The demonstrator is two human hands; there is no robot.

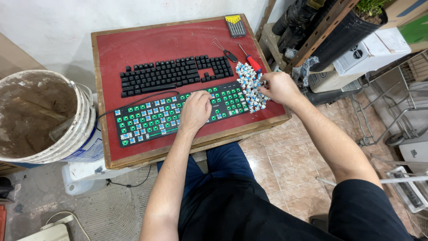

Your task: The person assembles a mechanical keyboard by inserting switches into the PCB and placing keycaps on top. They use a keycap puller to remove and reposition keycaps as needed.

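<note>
A black keyboard base [147, 120] with its keycaps off lies on a red-topped wooden table [133, 49], showing green plate and blue switches. My left hand [196, 109] rests on its middle, fingers pressing down on the switches. My right hand [278, 87] is at the table's right edge, fingers closed over a pile of loose blue-and-white key switches [249, 85]; whether it holds one I cannot tell. Behind the base, the removed black keycaps [174, 73] are laid out in keyboard order.
A wire keycap puller [224, 49], a red-handled screwdriver [252, 61] and a small screwdriver set [235, 26] lie at the table's far right. A dirty white bucket [40, 116] stands to the left. Metal shelving, boxes and a wire rack [397, 98] crowd the right.
</note>
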